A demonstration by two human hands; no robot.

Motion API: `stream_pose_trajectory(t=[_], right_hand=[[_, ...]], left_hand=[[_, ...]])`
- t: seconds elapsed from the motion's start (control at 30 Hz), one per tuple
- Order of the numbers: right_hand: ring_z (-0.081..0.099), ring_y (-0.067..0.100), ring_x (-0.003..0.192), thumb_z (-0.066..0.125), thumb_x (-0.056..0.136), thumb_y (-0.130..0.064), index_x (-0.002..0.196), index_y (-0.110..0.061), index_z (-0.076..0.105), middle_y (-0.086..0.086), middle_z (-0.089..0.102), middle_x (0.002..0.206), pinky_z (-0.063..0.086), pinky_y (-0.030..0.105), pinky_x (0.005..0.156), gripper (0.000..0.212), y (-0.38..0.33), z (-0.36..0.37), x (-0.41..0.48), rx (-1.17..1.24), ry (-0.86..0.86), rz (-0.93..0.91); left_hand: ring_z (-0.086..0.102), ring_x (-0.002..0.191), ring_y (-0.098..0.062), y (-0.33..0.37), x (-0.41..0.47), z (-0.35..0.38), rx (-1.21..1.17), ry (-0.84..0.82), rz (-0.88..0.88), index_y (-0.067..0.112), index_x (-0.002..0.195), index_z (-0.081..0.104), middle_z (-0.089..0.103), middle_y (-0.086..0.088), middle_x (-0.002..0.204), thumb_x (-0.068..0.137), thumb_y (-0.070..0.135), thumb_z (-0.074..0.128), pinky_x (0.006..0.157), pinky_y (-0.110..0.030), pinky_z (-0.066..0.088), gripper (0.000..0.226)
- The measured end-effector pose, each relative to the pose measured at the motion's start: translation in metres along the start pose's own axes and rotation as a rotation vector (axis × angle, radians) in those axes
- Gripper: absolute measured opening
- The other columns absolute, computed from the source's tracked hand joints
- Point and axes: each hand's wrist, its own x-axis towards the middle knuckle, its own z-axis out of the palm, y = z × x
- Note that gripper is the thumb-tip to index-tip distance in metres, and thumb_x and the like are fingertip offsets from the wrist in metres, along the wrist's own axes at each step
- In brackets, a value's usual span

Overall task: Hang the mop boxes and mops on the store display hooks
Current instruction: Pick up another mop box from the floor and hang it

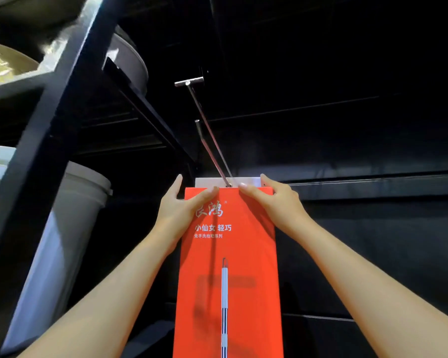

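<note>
Well left of the fingers, grey buckets (70,228) stand on a dark shelf. The left hand (177,210) pinches the red mop box (228,267) at its top left corner, thumb on the front. Between the hands, the box's white hang tab (204,182) meets the display hook (210,135). The right hand (277,202) pinches the top right corner. Threading seems to be in hand; next, the box likely needs sliding back along the hook before release.

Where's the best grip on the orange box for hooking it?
Take the orange box by its two top corners, one hand from each side, as the left hand and right hand do. It is tall and narrow, and that leaves the white tab clear for the hook.
</note>
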Motion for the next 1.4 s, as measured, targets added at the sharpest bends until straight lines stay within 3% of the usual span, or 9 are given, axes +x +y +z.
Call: stream_pose_trajectory(t=[0.07,0.23,0.3,0.4,0.5,0.93,1.13,1.3,1.4], right_hand=[[0.040,0.018,0.139,0.061,0.077,-0.071,0.148,-0.023,0.041,0.001,0.042,0.152,0.036,0.025,0.097,0.088,0.001,-0.001,-0.001,-0.043,0.033,-0.031],[0.048,0.026,0.130,0.046,0.070,-0.087,0.139,-0.023,0.048,0.003,0.057,0.136,0.043,0.037,0.091,0.094,0.001,0.000,-0.006,-0.400,0.158,-0.054],[0.057,0.020,0.119,0.048,0.060,-0.093,0.135,-0.028,0.051,0.000,0.060,0.132,0.050,0.036,0.092,0.099,0.011,0.001,-0.007,-0.180,0.083,0.040],[0.064,0.007,0.092,0.061,0.068,-0.081,0.114,-0.027,0.058,-0.008,0.064,0.112,0.052,0.027,0.073,0.071,0.029,0.011,-0.018,0.145,0.003,0.103],[0.068,0.008,0.095,0.066,0.072,-0.072,0.113,-0.028,0.062,-0.010,0.068,0.110,0.055,0.032,0.085,0.060,0.039,0.018,-0.023,0.265,-0.012,0.078],[0.072,0.010,0.091,0.067,0.082,-0.058,0.112,-0.026,0.068,-0.004,0.075,0.105,0.057,0.029,0.085,0.044,0.043,0.023,-0.018,0.382,-0.047,0.017],[0.063,0.019,0.112,0.064,0.058,-0.079,0.097,-0.042,0.061,-0.003,0.053,0.133,0.050,0.041,0.100,0.054,0.047,0.028,-0.015,0.371,-0.058,0.058],[0.063,0.018,0.111,0.057,0.060,-0.085,0.139,-0.029,0.050,0.001,0.059,0.128,0.052,0.035,0.095,0.097,0.044,0.027,-0.019,0.277,-0.058,0.081],[0.067,0.011,0.098,0.061,0.075,-0.073,0.124,-0.027,0.058,-0.012,0.065,0.115,0.053,0.027,0.083,0.067,0.038,0.022,-0.022,0.297,-0.093,0.109]], left_hand=[[0.073,0.079,-0.012,-0.008,0.004,0.002,0.046,0.041,0.032,0.030,0.150,0.032,0.068,0.006,0.098,0.062,0.053,0.081,0.073,-0.031,0.058,0.103],[0.069,0.095,-0.013,-0.027,0.006,0.004,0.088,0.088,0.102,0.027,0.144,0.039,0.063,0.004,0.117,0.053,0.066,0.076,0.084,-0.035,0.057,0.106],[0.072,0.093,-0.015,-0.033,0.011,0.004,0.058,0.058,0.078,0.023,0.143,0.040,0.067,0.000,0.119,0.051,0.068,0.082,0.083,-0.037,0.059,0.110],[0.073,0.093,-0.016,-0.037,0.013,0.002,0.050,0.006,0.071,0.022,0.143,0.039,0.069,-0.002,0.120,0.054,0.066,0.083,0.085,-0.041,0.059,0.108],[0.074,0.091,-0.018,-0.042,0.011,0.000,0.021,-0.066,0.089,0.022,0.140,0.041,0.072,-0.003,0.114,0.064,0.052,0.084,0.082,-0.039,0.059,0.092],[0.074,0.090,-0.024,-0.053,0.022,-0.007,0.047,-0.189,0.034,0.023,0.150,0.014,0.068,-0.008,0.122,0.064,0.059,0.079,0.079,-0.043,0.059,0.114],[0.075,0.086,-0.021,-0.056,0.024,-0.009,0.107,-0.199,0.018,0.020,0.150,0.020,0.072,-0.003,0.111,0.074,0.058,0.074,0.068,-0.033,0.060,0.101],[0.074,0.092,-0.018,-0.052,0.018,-0.006,0.162,-0.142,-0.008,0.027,0.147,0.030,0.070,0.002,0.116,0.058,0.071,0.077,0.083,-0.042,0.060,0.110],[0.072,0.095,-0.016,-0.044,0.012,-0.005,0.214,-0.113,-0.032,0.028,0.147,0.029,0.066,0.003,0.124,0.050,0.077,0.077,0.086,-0.042,0.058,0.119]])
